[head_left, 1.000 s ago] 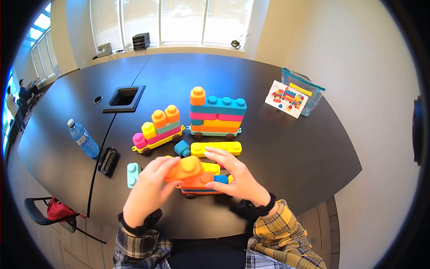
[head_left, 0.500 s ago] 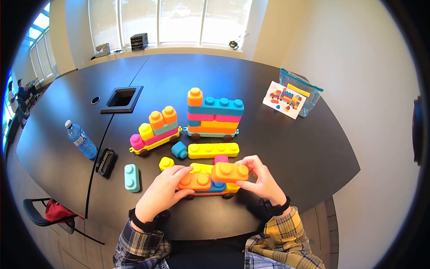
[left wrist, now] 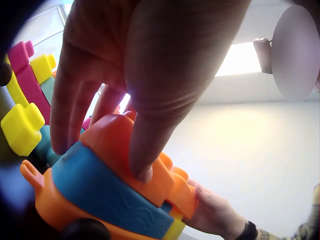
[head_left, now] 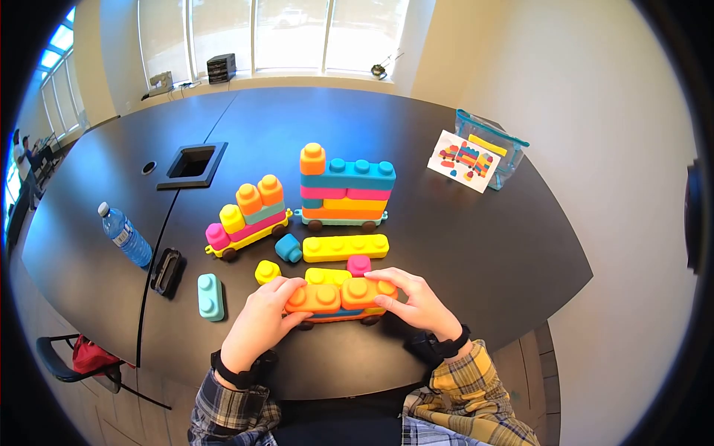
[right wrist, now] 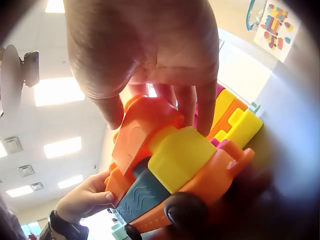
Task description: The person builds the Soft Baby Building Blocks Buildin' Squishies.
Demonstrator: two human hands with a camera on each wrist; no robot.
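Both hands are on a low toy wagon with an orange plastic base and dark wheels, over the dark, smooth surface right in front of the person. Left hand: fingers partly closed, pinching an orange two-stud plastic block at the wagon's left end, thumb on the near face, other fingers over the far side. Under that block, a blue curved plastic block with wavy grooves. Right hand: fingers also partly closed, thumb and fingers gripping a second orange two-stud block at the wagon's right end, end to end with the first. From the right wrist view it looks tilted, above a yellow plastic block; can't tell if it's pressed fully down.

Just beyond the wagon I see a yellow studded block and a small pink block; past those, a long yellow four-stud bar. Beyond-left of the wagon: a small yellow one-stud block. Left of it, a mint two-stud block. Farther beyond the wagon, a tall multicoloured block car. Well beyond-right, a white picture card leaning on a clear teal-trimmed bag.
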